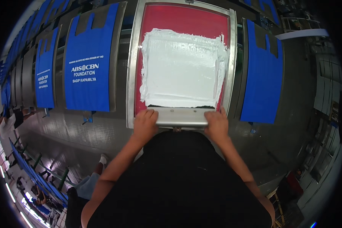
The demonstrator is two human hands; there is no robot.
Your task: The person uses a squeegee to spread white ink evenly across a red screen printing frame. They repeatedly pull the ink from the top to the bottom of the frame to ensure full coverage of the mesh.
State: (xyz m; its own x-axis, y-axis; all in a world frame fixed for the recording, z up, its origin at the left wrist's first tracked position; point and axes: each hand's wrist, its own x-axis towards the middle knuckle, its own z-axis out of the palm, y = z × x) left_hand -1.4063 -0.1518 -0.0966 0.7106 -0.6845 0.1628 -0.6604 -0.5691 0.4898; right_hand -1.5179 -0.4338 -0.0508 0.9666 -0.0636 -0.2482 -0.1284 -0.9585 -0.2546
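Both my hands grip the ends of a wide metal-handled squeegee (182,117). Around its left end my left hand (146,122) is closed, and my right hand (217,124) is closed around the right end. The squeegee lies across the near end of a printing screen with a silver metal frame (133,68) and red mesh (186,18). White ink (182,68) covers most of the mesh in a rough rectangle, with thick ridges along its sides. A dark strip of blade shows between ink and handle. What lies under the screen is hidden.
To the left, blue cloth pieces with white print (88,41) lie on tilted boards in a row. Another blue piece (263,83), no print visible, is at the right. Other people, one in light shorts (88,185), are at the lower left beside a second row.
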